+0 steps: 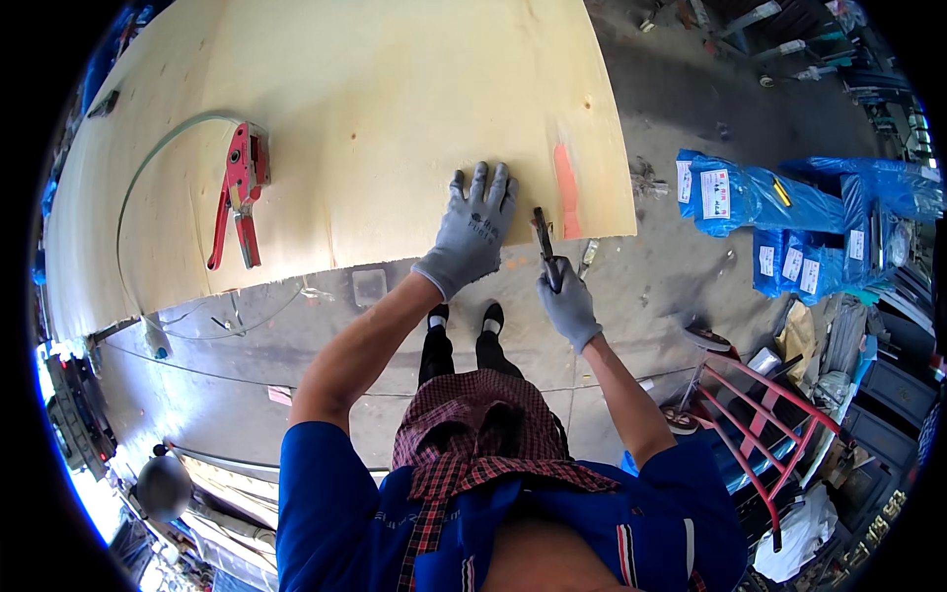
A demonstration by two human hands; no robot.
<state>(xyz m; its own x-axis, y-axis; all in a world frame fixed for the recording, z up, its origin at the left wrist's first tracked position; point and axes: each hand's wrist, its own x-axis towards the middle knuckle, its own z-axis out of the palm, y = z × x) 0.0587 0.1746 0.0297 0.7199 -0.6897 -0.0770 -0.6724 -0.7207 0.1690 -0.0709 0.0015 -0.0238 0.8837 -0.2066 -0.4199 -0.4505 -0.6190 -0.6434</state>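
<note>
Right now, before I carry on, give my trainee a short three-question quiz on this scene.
1. True or false: the left hand, in a grey knit glove, lies flat on the pale plywood sheet.
2. What does the grey-gloved right hand hold?
A) a dark slim tool
B) a paintbrush
C) nothing
3. Which tool lies on the sheet, apart from both hands?

Key
1. True.
2. A; its tip reaches the sheet's near edge, beside an orange paint mark.
3. The red long-handled strapping tool, next to a curved grey strap.

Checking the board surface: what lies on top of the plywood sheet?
On the plywood sheet: red strapping tool, curved strap, left hand. What's beneath the palm is hidden.
</note>
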